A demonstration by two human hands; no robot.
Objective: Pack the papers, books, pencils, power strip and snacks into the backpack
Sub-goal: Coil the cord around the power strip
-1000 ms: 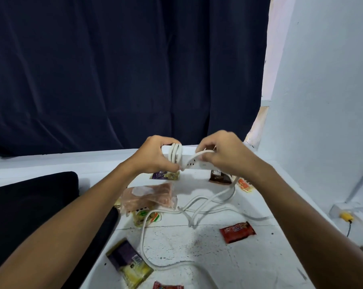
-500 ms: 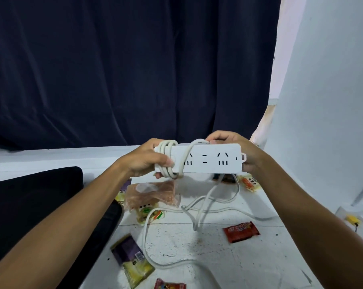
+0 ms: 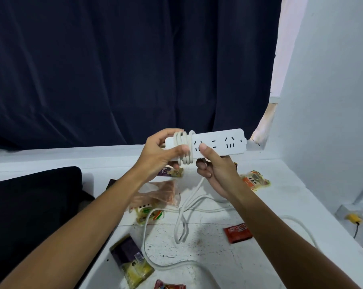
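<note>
Hanging behind both hands, a dark navy curtain (image 3: 113,69) fills most of the bkgd, w/ a pale wall (image 3: 332,101) to the right of the right hand. Below the hands sits a white table (image 3: 218,259), scuffed and speckled. Down-left of the left hand lies the black backpack (image 3: 30,209), resting at the table's left edge.

Power strip (image 3: 216,143) is held up in the air above the table, socket face toward the camera, roughly level. Left hand (image 3: 157,155) grips its left end, thumb pressed over several turns of white cord (image 3: 184,149) wrapped round the body, fingers curled behind. Right hand (image 3: 216,170) holds the strip from below near the middle, thumb on the front face by the first socket, other fingers curled under; the loose cord drops from just beside those fingers, whether pinched I can't tell. Rest of the cord trails down onto the table in loops under both hands and runs off toward the near edge.

Snacks lie scattered on the table: a clear bag w/ pinkish contents (image 3: 159,195) under the left wrist, purple-yellow packet (image 3: 132,261) below the left forearm, red packet (image 3: 238,232) beside the right forearm, orange-yellow packet (image 3: 255,180) right of the right hand, small purple one (image 3: 170,172) directly under the left hand.
</note>
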